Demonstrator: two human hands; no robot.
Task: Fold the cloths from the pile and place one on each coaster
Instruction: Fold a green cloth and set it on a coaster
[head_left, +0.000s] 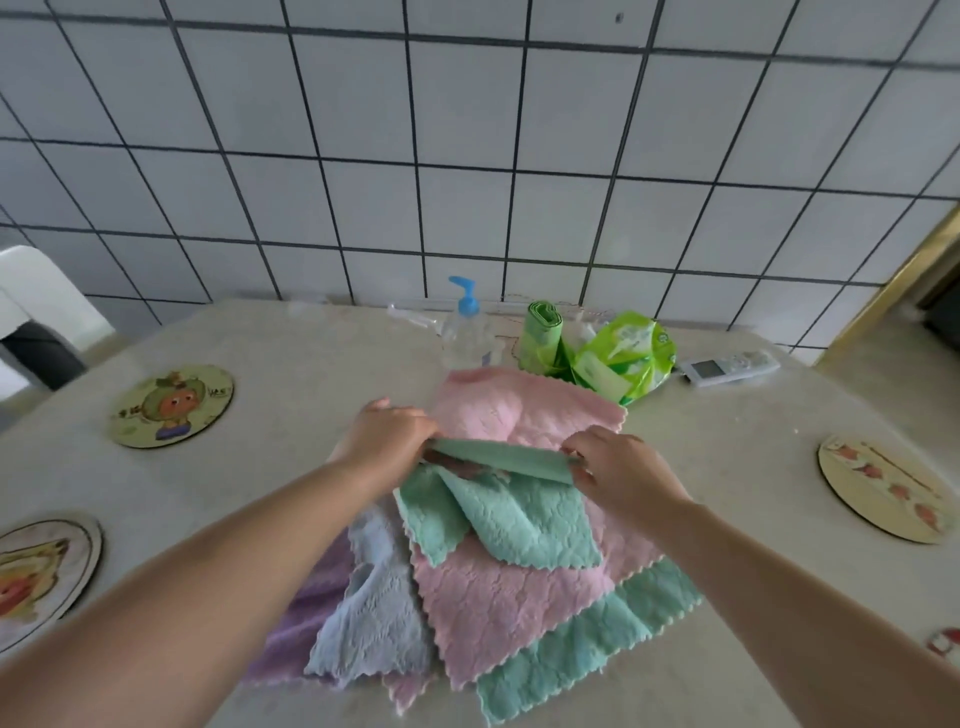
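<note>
Clutter along far table edge: clear pump bottle with blue nozzle (466, 323), green bag roll (542, 336), white remote (729, 367). Round picture coasters (171, 405) left and right, bare. Left hand (390, 437) and right hand (621, 470) pinch far edge of mint-green fleecy cloth (511, 506), lifted atop central pile of pastel cloths (483, 597).

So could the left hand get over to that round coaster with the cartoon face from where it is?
Probably yes. Bare table lies between the left hand and the cartoon coaster, nothing standing between. But its fingers are pinching the green cloth, so it would carry or drop that first.
</note>
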